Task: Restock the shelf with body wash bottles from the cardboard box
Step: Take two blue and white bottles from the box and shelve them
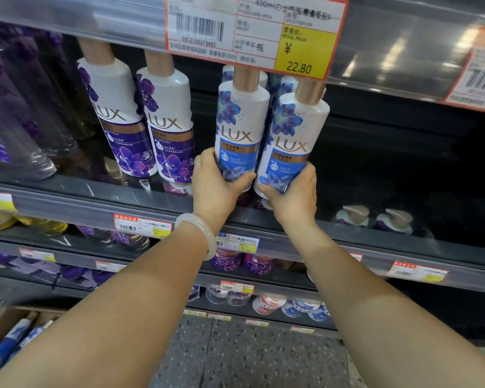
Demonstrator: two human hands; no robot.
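My left hand grips the base of a white and blue body wash bottle standing at the front of the dark shelf. Just to its right, my right hand holds a second blue bottle, tilted slightly right, its base at the shelf edge. Both have tan caps reaching up behind the price tag. More blue bottles stand behind them, mostly hidden. The cardboard box with blue bottles lying inside sits on the floor at lower left.
Two purple-flower bottles stand left of the blue ones, with clear purple bottles further left. The shelf to the right of my hands is dark and bare. Pump-top bottles show on the shelf below. Lower shelves hold more bottles.
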